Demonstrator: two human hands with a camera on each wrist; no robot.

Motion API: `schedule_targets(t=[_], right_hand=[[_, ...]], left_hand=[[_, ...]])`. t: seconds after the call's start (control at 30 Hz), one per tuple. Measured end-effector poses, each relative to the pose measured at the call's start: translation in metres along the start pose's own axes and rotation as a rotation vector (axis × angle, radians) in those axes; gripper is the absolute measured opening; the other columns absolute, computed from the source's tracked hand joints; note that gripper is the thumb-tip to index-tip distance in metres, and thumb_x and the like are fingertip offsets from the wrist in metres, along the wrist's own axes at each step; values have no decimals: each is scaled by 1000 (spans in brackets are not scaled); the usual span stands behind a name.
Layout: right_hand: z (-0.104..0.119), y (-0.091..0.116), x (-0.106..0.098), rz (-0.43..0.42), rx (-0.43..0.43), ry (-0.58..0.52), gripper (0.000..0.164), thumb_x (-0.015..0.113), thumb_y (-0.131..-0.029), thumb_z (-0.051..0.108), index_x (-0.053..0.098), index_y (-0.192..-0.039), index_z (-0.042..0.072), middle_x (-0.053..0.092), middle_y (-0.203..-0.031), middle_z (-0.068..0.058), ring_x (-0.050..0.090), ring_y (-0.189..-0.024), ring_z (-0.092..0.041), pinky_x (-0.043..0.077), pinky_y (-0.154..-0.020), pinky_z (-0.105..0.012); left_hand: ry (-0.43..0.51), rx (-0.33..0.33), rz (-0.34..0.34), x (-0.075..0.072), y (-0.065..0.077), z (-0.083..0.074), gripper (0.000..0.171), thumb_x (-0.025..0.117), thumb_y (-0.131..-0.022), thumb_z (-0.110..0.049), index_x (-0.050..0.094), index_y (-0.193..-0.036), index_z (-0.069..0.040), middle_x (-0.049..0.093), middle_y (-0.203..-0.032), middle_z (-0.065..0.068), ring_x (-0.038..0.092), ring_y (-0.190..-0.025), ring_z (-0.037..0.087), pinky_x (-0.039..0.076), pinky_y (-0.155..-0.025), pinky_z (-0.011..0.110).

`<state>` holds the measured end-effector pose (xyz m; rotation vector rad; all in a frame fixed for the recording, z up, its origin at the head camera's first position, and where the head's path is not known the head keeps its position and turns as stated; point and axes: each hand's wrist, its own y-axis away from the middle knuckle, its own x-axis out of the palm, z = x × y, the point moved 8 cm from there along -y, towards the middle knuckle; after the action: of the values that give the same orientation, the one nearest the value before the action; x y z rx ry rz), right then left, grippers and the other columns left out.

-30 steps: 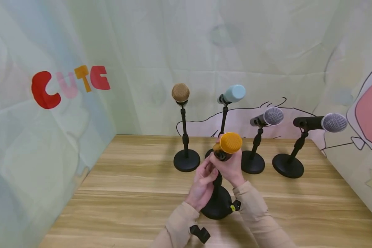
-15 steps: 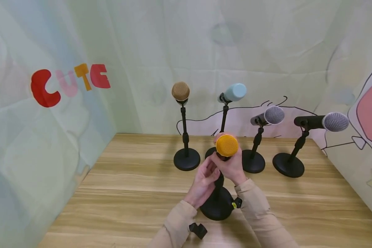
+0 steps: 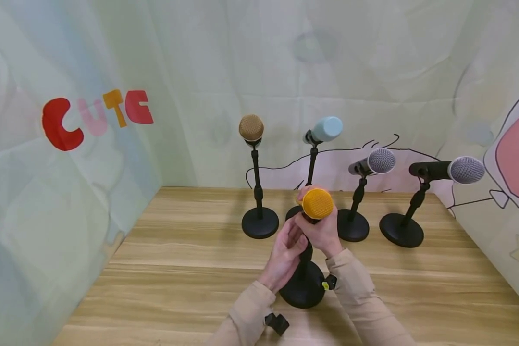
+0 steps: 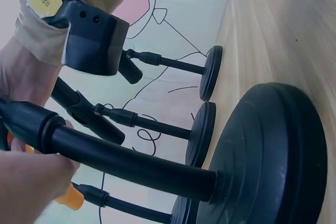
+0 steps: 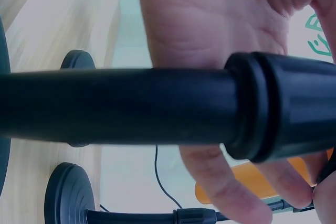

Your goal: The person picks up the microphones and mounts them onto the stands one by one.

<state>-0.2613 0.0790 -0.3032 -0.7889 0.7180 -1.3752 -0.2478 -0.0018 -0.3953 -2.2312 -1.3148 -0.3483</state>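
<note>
A microphone with an orange head [image 3: 317, 203] tops a black desk stand, its round base [image 3: 302, 290] on the table between the forearms. My right hand [image 3: 324, 234] grips the microphone just below its head. My left hand [image 3: 282, 259] holds the upper stand from the left, its fingertips close to the right thumb. The black pole [image 4: 131, 156] slants across the left wrist view, and the orange handle's end [image 4: 71, 198] shows past the left hand. In the right wrist view, the left fingers reach past the pole [image 5: 115, 106], beside the orange handle [image 5: 236, 179].
Behind stand a gold-headed microphone [image 3: 251, 128], a light-blue one [image 3: 327, 129] and two silver-headed ones [image 3: 381, 161], each on a black stand. A printed cloth backdrop [image 3: 199, 96] encloses the wooden table [image 3: 168, 269]. A black wrist camera [image 3: 278, 324] hangs under the left sleeve.
The orange head has tipped to face the head camera more directly and dropped slightly. Both hands keep their hold, with only a small shift.
</note>
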Motion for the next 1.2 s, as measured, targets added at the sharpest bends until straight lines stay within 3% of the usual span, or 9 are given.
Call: schedule_targets(t=[0.33, 0.53, 0.7, 0.93, 1.2], right_hand=[[-3, 0, -2, -20, 16, 1, 52, 66, -64, -16, 42, -110, -19, 62, -107, 18, 59, -106, -4, 44, -102, -25], [-3, 1, -2, -7, 29, 11, 52, 66, -64, -14, 45, -111, -12, 61, -107, 17, 58, -104, -4, 44, -101, -25], [-1, 1, -3, -9, 27, 35, 51, 66, -65, -15, 44, -110, -14, 60, -107, 17, 57, -106, -3, 43, -101, -25], [0, 2, -2, -18, 39, 41, 54, 66, -65, -16, 42, -113, -14, 59, -106, 16, 56, -105, -5, 41, -102, -26], [-3, 2, -2, -36, 49, 42, 51, 65, -64, -15, 43, -110, -19, 59, -105, 18, 56, -103, -3, 40, -102, -26]], left_hand=[[2, -17, 8, 0, 0, 0, 68, 63, -99, -19, 24, -153, -7, 40, -154, -2, 43, -130, 9, 38, -111, 20], [47, -61, 75, 0, -2, -3, 69, 69, -96, -21, 31, -152, -8, 47, -145, -6, 43, -126, 11, 38, -110, 23], [89, -97, 133, 1, -5, -3, 68, 74, -92, -24, 36, -147, -10, 49, -141, -6, 44, -125, 11, 39, -110, 22], [73, -103, 92, -2, -8, -3, 68, 79, -85, -27, 43, -141, -12, 54, -134, -6, 49, -114, 10, 45, -100, 17], [15, -67, 65, -2, -5, -8, 68, 73, -91, -18, 35, -147, -5, 53, -139, -7, 53, -110, 8, 49, -97, 16]])
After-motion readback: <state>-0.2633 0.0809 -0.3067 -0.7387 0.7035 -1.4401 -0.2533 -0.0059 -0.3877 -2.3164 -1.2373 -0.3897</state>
